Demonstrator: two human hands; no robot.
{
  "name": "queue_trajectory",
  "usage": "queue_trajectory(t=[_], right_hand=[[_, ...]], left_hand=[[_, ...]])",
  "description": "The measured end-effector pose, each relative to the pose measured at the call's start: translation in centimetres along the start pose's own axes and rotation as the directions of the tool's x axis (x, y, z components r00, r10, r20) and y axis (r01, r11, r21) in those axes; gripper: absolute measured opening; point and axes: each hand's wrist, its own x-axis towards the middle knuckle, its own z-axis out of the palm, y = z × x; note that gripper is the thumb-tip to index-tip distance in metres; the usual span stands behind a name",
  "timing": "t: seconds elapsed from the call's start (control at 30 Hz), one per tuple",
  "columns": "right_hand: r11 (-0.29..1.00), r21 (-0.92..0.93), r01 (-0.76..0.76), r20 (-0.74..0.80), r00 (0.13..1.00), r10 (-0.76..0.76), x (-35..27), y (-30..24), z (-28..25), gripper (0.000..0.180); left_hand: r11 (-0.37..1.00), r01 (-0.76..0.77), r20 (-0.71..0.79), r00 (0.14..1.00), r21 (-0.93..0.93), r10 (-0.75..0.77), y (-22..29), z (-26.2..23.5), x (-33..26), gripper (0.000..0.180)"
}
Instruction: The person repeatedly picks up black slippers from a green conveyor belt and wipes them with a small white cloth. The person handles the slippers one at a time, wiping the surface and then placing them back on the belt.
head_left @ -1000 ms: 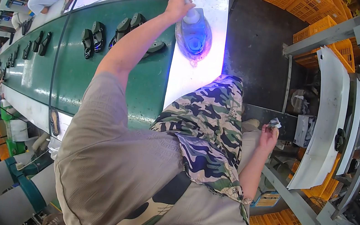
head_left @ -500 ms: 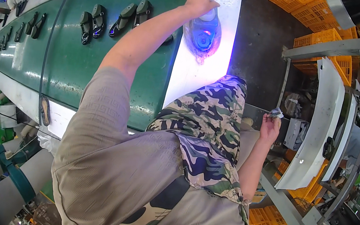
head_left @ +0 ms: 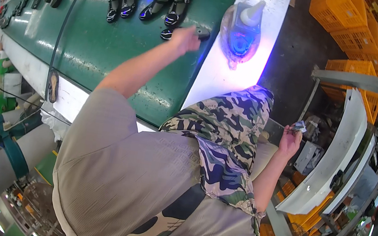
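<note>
Since the earlier frame, the left hand has left the top of the bottle and come across to the shoe nearest it on the green belt. Its fingers are half curled over the middle of that shoe and slightly blurred; I cannot tell whether they grip it. The shoe lies crosswise near the belt's right edge, its long axis running left to right, with the shiny black toe pointing left and the olive heel end to the right, a little higher in the view.

Down at the right, the right hand is nearly closed, pinching a small crumpled scrap between thumb and fingertips, well apart from the belt.

Just beyond the first shoe, four more shoes lie in two pairs, heels away from the person and toes toward the near side, slanting slightly left. The bottle, with its white cone nozzle, is in a stained dish on the white tabletop, under blue light. Farther right are orange crates and a long white board.
</note>
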Motion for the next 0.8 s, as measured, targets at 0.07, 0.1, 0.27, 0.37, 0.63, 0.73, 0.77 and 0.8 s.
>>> queue_trajectory(t=[0.07, 0.1, 0.27, 0.37, 0.63, 0.73, 0.77, 0.8], right_hand=[[0.999, -0.002, -0.034, 0.029, 0.999, 0.034, 0.4, 0.6, 0.1, 0.022], [0.999, -0.005, -0.052, 0.045, 0.998, 0.053, 0.8, 0.9, 0.3, 0.021], [0.997, 0.006, -0.076, 0.116, 0.99, 0.075, 2.2, 2.0, 2.8, 0.02], [0.999, -0.019, -0.043, 0.151, 0.987, 0.046, 2.1, 1.0, 3.1, 0.025], [0.998, -0.034, -0.058, 0.22, 0.973, 0.065, 0.5, -1.1, 0.3, 0.026], [0.999, -0.015, -0.052, 0.179, 0.982, 0.053, 0.9, -0.7, -2.0, 0.024], [0.998, -0.026, -0.058, 0.161, 0.985, 0.061, 1.6, -0.2, -1.2, 0.024], [0.997, -0.044, -0.07, 0.146, 0.986, 0.076, 2.2, 0.0, -0.2, 0.024]], left_hand=[[0.978, 0.191, -0.19, 0.961, -0.079, -0.203, -2.2, -0.4, -1.7, 0.094], [0.977, 0.164, -0.229, 0.954, -0.139, -0.192, -2.2, -0.2, -1.1, 0.094], [0.916, 0.033, -0.379, 0.904, -0.401, -0.199, -1.5, 2.4, 3.7, 0.095], [0.865, -0.07, -0.496, 0.841, -0.496, -0.216, -0.6, 3.4, 5.2, 0.079], [0.871, -0.176, -0.357, 0.934, -0.46, 0.0, -3.4, -4.7, 3.5, 0.052], [0.821, -0.137, -0.093, 0.99, -0.554, 0.103, -2.9, -5.1, -3.1, 0.039], [0.802, -0.126, -0.032, 0.991, -0.584, 0.132, -2.9, -5.6, -4.7, 0.036], [0.806, -0.12, 0.028, 0.985, -0.579, 0.167, -3.0, -5.5, -6.7, 0.036]])
